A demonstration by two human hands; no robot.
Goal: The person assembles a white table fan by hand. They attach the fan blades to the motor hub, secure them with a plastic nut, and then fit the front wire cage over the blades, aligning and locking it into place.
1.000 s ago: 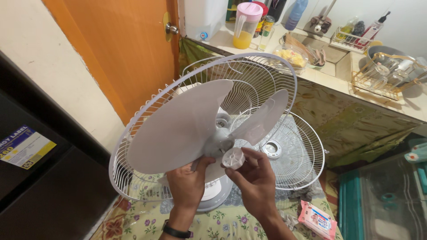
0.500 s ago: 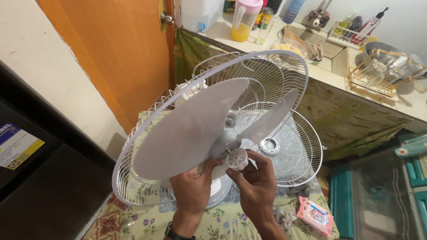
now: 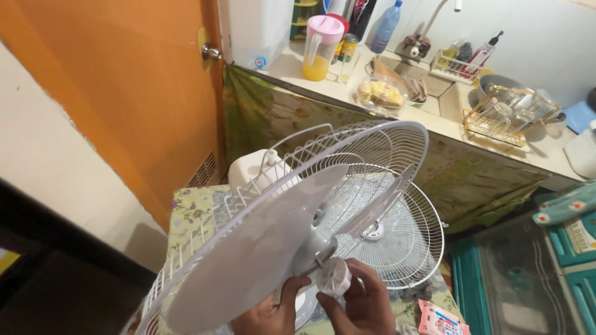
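Note:
A white electric fan fills the middle of the view, tilted toward me, with its rear wire guard [image 3: 372, 146] and pale translucent blades [image 3: 248, 260]. My right hand [image 3: 363, 307] pinches the small round white cap [image 3: 334, 276] at the blade hub. Just beside it, my left hand [image 3: 270, 313] grips the base of the lower blade near the hub. The loose front wire guard [image 3: 410, 242] lies behind the fan on a floral cloth [image 3: 186, 211]. The fan's white motor housing [image 3: 251, 170] shows behind the rear guard.
An orange door [image 3: 124, 93] stands at the left. A kitchen counter [image 3: 347, 87] behind holds a pink-lidded pitcher of orange drink [image 3: 321, 49], a covered food bowl [image 3: 379, 93] and a gold dish rack [image 3: 503, 115]. A pink packet [image 3: 437, 319] lies at lower right, teal drawers [image 3: 571, 260] beyond.
The view has tipped and moved closer, so the fan sits larger and lower in the frame. Both hands have stayed at the hub, my right fingers still on the cap.

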